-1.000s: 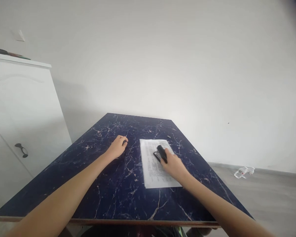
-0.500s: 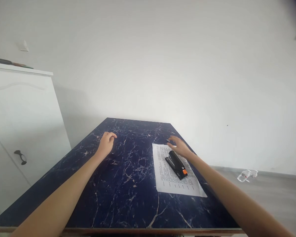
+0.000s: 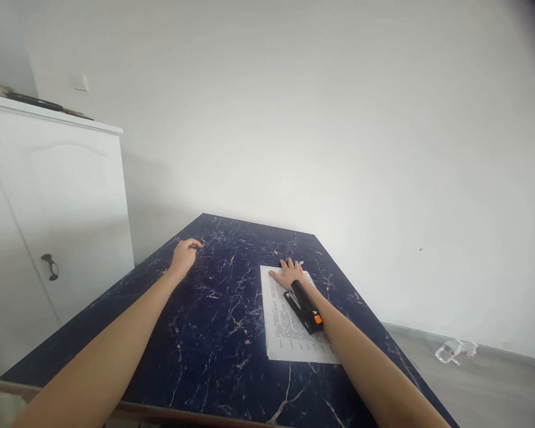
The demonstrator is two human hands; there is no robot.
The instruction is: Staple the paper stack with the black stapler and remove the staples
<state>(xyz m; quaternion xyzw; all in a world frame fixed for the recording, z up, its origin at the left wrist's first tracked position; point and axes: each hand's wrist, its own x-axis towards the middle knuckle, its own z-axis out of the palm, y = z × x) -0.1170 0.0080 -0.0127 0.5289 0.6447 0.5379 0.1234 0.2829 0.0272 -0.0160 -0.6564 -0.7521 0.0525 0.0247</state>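
Note:
Printed paper (image 3: 285, 339) lies on the right part of the dark blue marbled table (image 3: 218, 356). On it rests a black stapler (image 3: 304, 306) with an orange piece at its near end. My right hand (image 3: 292, 274) is spread flat over the paper's top edge, just beyond the stapler, its fingers apart. A small light-coloured object (image 3: 301, 263) shows by its fingertips, too small to name. My left hand (image 3: 186, 255) is over the left side of the table, fingers curled inward; what they hold, if anything, cannot be made out.
A white cabinet (image 3: 80, 196) with a dark handle (image 3: 50, 267) stands at the left, with a few items on its top. The table's far end is close to a pale wall (image 3: 294, 119). Clear plastic items (image 3: 455, 351) lie on the floor at the right.
My right hand has gone from curled beside the paper to spread flat on its top edge. The view has turned slightly left. My left hand is still curled over the table.

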